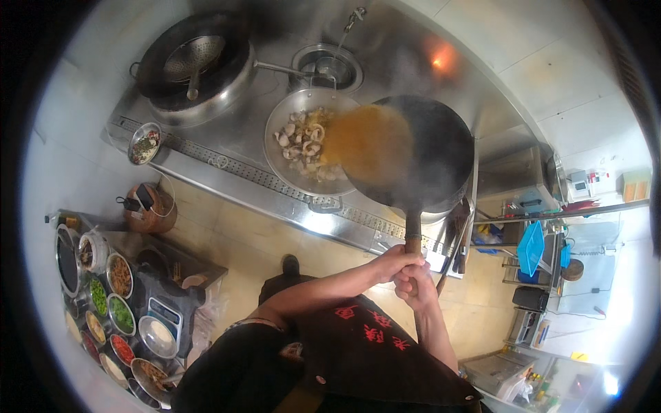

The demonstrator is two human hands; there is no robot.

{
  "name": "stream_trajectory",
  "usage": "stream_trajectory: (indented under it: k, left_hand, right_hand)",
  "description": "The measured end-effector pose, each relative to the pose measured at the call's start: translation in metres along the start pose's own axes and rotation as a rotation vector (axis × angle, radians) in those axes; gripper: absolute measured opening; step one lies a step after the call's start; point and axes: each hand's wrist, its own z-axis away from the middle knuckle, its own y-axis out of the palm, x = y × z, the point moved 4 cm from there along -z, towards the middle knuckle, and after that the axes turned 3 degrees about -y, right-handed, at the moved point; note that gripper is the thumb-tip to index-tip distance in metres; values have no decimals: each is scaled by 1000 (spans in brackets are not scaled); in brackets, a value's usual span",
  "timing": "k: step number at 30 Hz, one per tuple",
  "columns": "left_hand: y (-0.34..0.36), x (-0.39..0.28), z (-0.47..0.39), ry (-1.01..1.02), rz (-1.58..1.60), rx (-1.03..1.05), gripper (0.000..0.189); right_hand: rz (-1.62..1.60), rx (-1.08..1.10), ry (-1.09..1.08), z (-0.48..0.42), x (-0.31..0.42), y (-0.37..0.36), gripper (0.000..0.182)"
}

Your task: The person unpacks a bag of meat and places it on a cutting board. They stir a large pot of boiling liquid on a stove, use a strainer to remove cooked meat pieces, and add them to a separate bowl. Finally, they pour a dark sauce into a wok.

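Note:
Both hands grip the handle (413,227) of a large dark wok (444,149) in front of me. My left hand (396,263) is nearer the wok, with my right hand (419,286) just behind it. The wok tilts to the left, overlapping the right side of a wide two-handled metal pan (276,168). Steaming orange-brown liquid (369,142) spreads from the wok's left side to the pan. Pale curled pieces of food (304,142) lie in the pan. Steam blurs the edge where the liquid meets the pan.
A second wok (155,46) with a perforated strainer (199,54) stands at the back left. A faucet (355,18) runs into a round basin (356,64). A seasoning bowl (145,144) sits on the range edge. Several ingredient bowls (122,314) and a scale (168,316) are at lower left.

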Motion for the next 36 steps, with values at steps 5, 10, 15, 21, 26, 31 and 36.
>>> stream_trajectory:
  k: [5,10,15,21,26,31,36]
  left_hand:
    - [1,-2,-1,48,55,31,28]
    - [11,-17,7,90,57,46,25]
    - [3,-17,-8,132,82,135,22]
    - [23,-41,-6,37,178,117,16]
    - [23,-30,-20,222,207,460,16]
    - [30,-34,-18,310,128,617,22]
    - [39,-31,-27,347,0,692,25]
  right_hand:
    - [38,-32,-13,4,9,13,13]
    - [74,-31,-40,1,12,10,13]
    - [284,-60,-162,-4,23,16,17]
    - [668,-140,-176,-5,36,17,30]
    - [1141,-165,-528,-3,42,9,35]
    - [1363,-189,-734,21,62,36,40]
    - [1382,-192,-718,29,64,15,37]
